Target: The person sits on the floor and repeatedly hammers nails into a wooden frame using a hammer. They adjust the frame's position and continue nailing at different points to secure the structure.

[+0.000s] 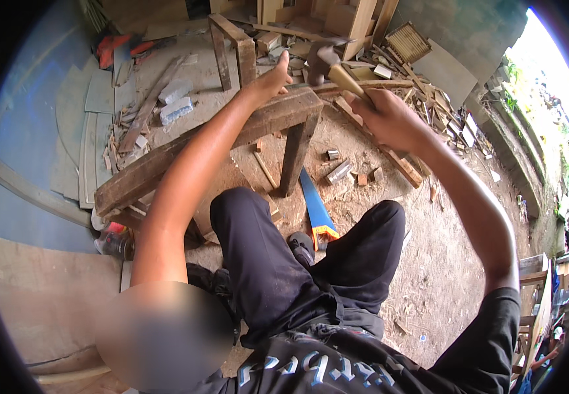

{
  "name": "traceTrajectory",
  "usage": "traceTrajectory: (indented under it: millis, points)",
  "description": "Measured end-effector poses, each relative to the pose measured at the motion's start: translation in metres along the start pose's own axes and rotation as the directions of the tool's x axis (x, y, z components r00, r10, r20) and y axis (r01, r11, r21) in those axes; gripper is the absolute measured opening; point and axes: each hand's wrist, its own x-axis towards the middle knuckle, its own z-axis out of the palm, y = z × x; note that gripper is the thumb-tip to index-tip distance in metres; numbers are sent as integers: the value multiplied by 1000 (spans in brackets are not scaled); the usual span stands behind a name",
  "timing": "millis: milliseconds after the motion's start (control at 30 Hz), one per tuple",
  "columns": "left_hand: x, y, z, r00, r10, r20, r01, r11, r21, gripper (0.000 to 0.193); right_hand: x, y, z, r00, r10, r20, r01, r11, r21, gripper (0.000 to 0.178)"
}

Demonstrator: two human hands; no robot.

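Hammer is gripped by the right hand, handle slanting up-left, head right of the left hand; the latter is placed over the wooden beam, fingers part-curled, any pinched item indeterminable

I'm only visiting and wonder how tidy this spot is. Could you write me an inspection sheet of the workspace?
Surface: rough wooden bench standing on a dusty floor.
Things in use: hammer with a wooden handle; blue saw with an orange handle, by a shoe.
Clutter: wood scraps heaped beyond the bench, toward the right; a shiny metal piece on the floor.
Hands: right hand grips the hammer; left hand is at the bench's far end, contents unclear.
Cables: nothing seen.
Surroundings: bluish wall at left, bright opening at right.
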Motion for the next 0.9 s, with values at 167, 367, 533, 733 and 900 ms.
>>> traceTrajectory:
  millis: [167, 367, 533, 733, 900]
  points:
    - [-6, 12, 1, 995, -104, -3, 104, 994, 20, 119, 6, 22, 12, 1000, 3, -3, -3, 998, -56, 47]
    - [-23, 19, 10, 998, -33, -54, 26, 992, -123, 134, -3, 15, 17, 997, -8, 83, 17, 994, -112, 46]
    - [14, 3, 6, 993, -7, -117, -21, 970, -241, 128, -10, 13, 16, 996, 34, 83, -31, 999, -38, 47]
    - [-28, 9, -19, 634, 686, -357, -654, 722, 225, 57, -26, 71, 139, 932, 99, -349, 203, 656, 727, 32]
    - [-167, 5, 34, 552, 618, -559, -761, 648, -35, 21, -109, 118, 290, 905, 318, -285, 197, 281, 939, 17]
